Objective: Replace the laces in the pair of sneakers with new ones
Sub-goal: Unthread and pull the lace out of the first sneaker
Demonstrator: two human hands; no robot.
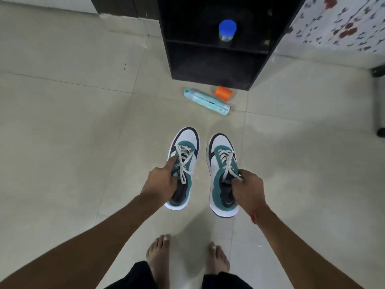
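Note:
Two white, teal and dark blue sneakers with off-white laces hang above the tiled floor, toes pointing away from me. My left hand (161,180) grips the left sneaker (184,151) at its tongue and collar, fingers inside the opening. The right sneaker (220,163) is held the same way by my right hand (248,190), which has a red thread around the wrist. Both shoes are laced, with loose lace ends lying over the tongues.
A black open shelf unit (212,65) stands ahead, with a blue-capped bottle (227,30) on its shelf. A light teal bottle (206,102) lies on the floor beside an orange cup (223,93). My bare feet (158,255) stand below. A floral cloth (341,24) is at top right.

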